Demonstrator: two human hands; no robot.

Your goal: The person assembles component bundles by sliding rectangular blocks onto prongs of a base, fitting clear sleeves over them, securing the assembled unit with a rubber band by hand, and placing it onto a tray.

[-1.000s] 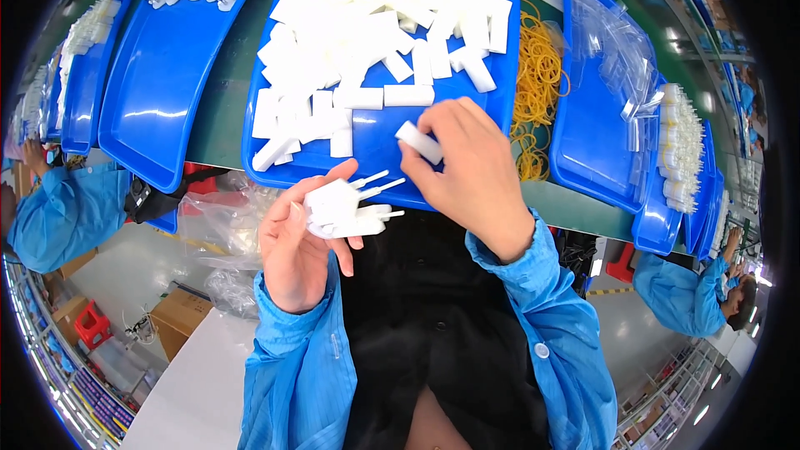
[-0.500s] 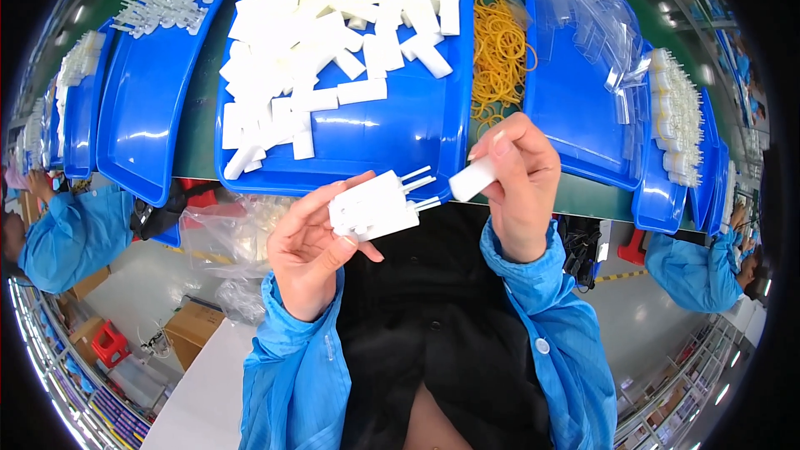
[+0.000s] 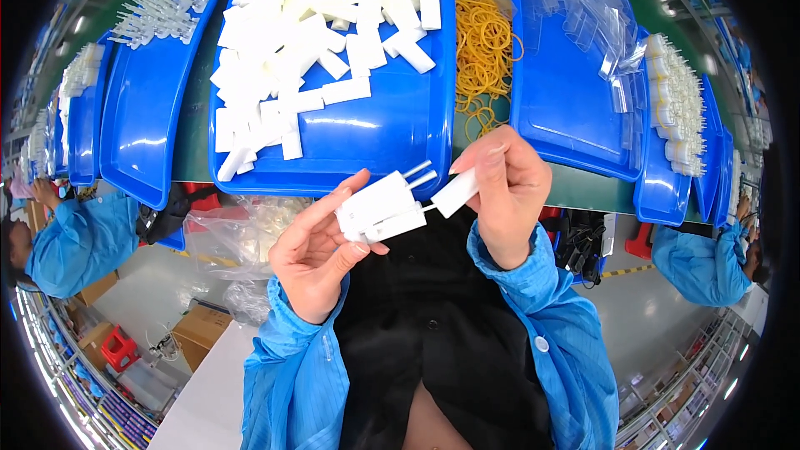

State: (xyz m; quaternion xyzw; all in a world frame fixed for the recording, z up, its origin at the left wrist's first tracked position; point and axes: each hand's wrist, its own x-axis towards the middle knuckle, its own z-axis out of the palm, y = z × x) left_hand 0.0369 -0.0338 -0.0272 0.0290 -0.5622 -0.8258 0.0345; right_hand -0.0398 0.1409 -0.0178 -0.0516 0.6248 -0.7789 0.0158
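My left hand (image 3: pixel 310 260) is closed round a white plastic piece (image 3: pixel 379 207) with thin prongs pointing to the right. It looks like several slim white parts side by side. Between the thumb and fingers of my right hand (image 3: pixel 510 200) is a small white rectangular block (image 3: pixel 455 193), tilted. Its lower left end meets or nearly meets the tip of the lowest prong. Two upper prongs stick out free. Beyond both hands, a blue tray (image 3: pixel 358 150) carries a heap of similar white blocks (image 3: pixel 333 21).
Yellow rubber bands (image 3: pixel 483 42) lie between the middle tray and a right blue tray (image 3: pixel 575 137) with clear plastic pieces (image 3: pixel 596 21). A left blue tray (image 3: pixel 142 117) holds pronged white parts (image 3: pixel 162 12). Bundled parts (image 3: pixel 673 108) stand far right. Blue-sleeved people sit at both sides.
The block in my right hand has come down and left, to the lowest prong. My left hand has tilted the white piece slightly. The trays have shifted a little leftward in view.
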